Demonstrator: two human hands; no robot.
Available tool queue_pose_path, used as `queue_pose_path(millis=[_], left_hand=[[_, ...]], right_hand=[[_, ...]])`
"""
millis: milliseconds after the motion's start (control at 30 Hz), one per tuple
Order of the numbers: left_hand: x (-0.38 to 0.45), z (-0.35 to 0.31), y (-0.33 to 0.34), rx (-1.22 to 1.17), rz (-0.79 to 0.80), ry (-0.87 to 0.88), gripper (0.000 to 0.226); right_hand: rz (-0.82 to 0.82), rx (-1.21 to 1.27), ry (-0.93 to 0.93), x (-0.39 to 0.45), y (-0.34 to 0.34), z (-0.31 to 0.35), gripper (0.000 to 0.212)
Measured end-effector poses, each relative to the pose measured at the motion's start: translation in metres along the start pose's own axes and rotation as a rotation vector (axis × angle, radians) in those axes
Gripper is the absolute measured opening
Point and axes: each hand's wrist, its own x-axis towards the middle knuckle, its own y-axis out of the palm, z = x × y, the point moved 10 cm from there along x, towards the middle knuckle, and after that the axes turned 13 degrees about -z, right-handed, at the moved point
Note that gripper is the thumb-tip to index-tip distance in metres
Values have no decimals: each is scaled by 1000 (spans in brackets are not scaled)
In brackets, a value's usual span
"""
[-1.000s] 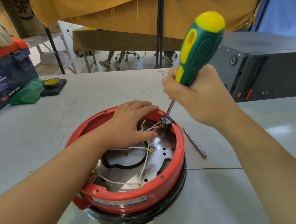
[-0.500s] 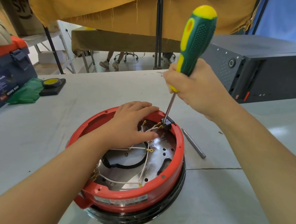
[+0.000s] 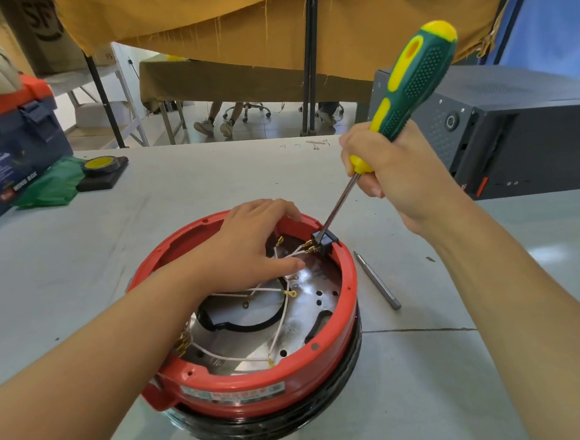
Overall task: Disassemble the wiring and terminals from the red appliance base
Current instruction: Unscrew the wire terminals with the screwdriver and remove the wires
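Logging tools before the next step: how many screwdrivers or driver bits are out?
2. The screwdriver in the right hand; a bare metal bit on the table right of the red base. Something at the right edge is unclear.

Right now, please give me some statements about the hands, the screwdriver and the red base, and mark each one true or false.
1. The right hand grips the green and yellow screwdriver. True.
2. The screwdriver tip is at the black terminal block on the far inner rim of the red base. True.
3. The left hand holds pliers. False: it holds no tool and rests on the base over the white wires.
4. The loose metal bit lies inside the base. False: it lies on the table, to the right of the base.
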Motion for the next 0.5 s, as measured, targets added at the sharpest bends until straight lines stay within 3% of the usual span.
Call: queue_pose_path(millis=[300, 500], left_hand=[[-1, 0, -1, -23, 5, -26, 47], [0, -9, -9, -77, -34, 18, 21]], right_hand=[[-22, 39, 56, -1, -6, -8, 32], [-75, 8, -20, -10, -13, 0, 33]])
